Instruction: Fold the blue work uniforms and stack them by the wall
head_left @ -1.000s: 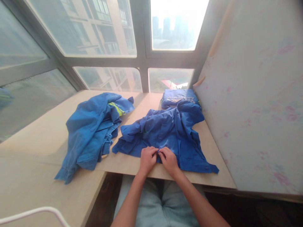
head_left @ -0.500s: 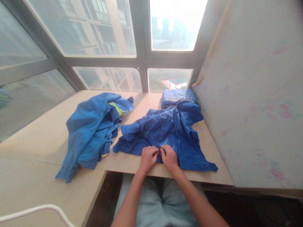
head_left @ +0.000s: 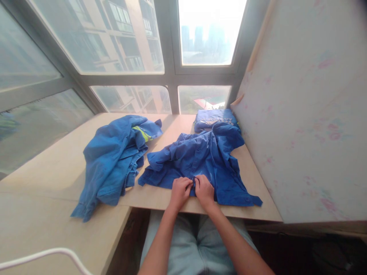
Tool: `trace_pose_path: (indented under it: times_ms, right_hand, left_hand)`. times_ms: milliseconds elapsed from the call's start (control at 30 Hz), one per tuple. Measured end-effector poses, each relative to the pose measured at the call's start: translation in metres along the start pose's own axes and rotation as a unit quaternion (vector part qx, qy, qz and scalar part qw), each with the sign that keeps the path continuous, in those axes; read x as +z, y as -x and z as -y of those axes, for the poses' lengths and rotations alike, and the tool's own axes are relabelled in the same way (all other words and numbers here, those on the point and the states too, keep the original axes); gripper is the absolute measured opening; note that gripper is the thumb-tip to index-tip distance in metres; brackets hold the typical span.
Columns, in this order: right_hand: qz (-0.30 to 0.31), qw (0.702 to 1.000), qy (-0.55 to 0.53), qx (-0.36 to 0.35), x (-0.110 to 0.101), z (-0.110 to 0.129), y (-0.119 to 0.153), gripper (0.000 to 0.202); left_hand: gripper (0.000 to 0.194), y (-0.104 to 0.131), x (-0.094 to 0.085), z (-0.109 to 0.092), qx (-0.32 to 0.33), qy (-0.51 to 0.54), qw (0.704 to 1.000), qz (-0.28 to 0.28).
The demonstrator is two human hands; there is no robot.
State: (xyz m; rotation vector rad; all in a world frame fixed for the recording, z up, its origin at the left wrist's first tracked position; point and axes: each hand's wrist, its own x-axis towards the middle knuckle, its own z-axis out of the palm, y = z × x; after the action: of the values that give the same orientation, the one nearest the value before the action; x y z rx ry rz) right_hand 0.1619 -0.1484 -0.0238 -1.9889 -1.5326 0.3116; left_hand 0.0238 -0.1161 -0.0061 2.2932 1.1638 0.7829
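A blue button-front work jacket [head_left: 197, 156] lies spread and wrinkled on the light wooden tabletop [head_left: 163, 202], its front hem towards me. My left hand [head_left: 181, 191] is closed on the cloth at the middle of that hem. Right beside it, my right hand [head_left: 204, 190] pinches the same spot, the fingertips of both hands almost touching. The small piece of cloth or fastening between them is mostly hidden by my fingers. One cuff of the jacket points to the lower right.
To the left lies another crumpled blue garment [head_left: 114, 160] with a yellow-green stripe. A folded blue garment [head_left: 213, 118] with pale lettering sits at the back by the window. A flowered wall panel [head_left: 309, 133] bounds the right side. A white cable [head_left: 48, 252] curves at the lower left.
The camera view has shifted slightly. Both hands stay on the jacket's hem with hardly any movement, and the garments lie as before.
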Motion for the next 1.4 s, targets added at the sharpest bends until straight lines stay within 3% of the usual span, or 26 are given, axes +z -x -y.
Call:
trace_pose_path:
  times_ms: [200, 300, 400, 533, 633, 700, 767, 833, 933, 1100, 1267, 1400]
  right_hand:
    - [-0.02, 1.0, 0.009, 0.004, -0.012, -0.009, -0.01, 0.027]
    - [-0.054, 0.995, -0.082, -0.02, -0.025, -0.024, -0.006, 0.03]
    - [-0.069, 0.988, -0.137, 0.002, -0.047, -0.048, 0.002, 0.032]
    - [-0.083, 0.995, -0.052, 0.022, -0.079, -0.064, 0.007, 0.028]
    - [-0.128, 0.991, 0.013, -0.035, -0.087, -0.043, 0.001, 0.023]
    - [-0.114, 0.988, 0.027, -0.098, -0.082, -0.019, -0.004, 0.024]
    - [-0.057, 0.986, 0.037, -0.155, -0.069, 0.002, -0.008, 0.029]
    - [-0.004, 0.985, 0.057, -0.163, -0.054, 0.01, -0.012, 0.028]
    - [0.021, 0.993, 0.035, -0.107, -0.033, 0.0, -0.017, 0.02]
    - [-0.005, 0.99, -0.122, -0.07, -0.019, -0.027, -0.018, 0.019]
    - [-0.02, 0.982, -0.171, -0.081, -0.019, -0.031, -0.018, 0.022]
    - [-0.008, 0.983, -0.15, -0.104, -0.019, -0.031, -0.018, 0.023]
  left_hand:
    - [0.023, 0.0, -0.005, 0.007, -0.01, 0.125, 0.99, -0.064]
    - [0.031, 0.007, -0.011, 0.008, 0.005, 0.094, 0.995, -0.033]
    - [0.038, 0.02, -0.026, 0.004, 0.014, 0.024, 0.999, 0.019]
    - [0.039, 0.031, -0.049, -0.007, -0.006, 0.023, 0.998, 0.064]
    - [0.042, 0.02, -0.052, -0.02, -0.018, 0.054, 0.998, 0.034]
    - [0.041, 0.007, -0.045, -0.027, -0.015, 0.074, 0.997, 0.004]
    - [0.038, -0.006, -0.033, -0.032, -0.008, 0.088, 0.996, -0.014]
    - [0.036, -0.016, -0.019, -0.033, -0.006, 0.094, 0.995, -0.031]
    - [0.034, -0.022, -0.001, -0.027, -0.015, 0.093, 0.994, -0.054]
    - [0.033, -0.024, 0.018, -0.013, -0.017, 0.046, 0.998, -0.04]
    - [0.02, -0.027, 0.023, -0.012, -0.025, 0.004, 0.999, -0.032]
    - [0.022, -0.027, 0.022, -0.012, -0.036, 0.008, 0.999, -0.027]
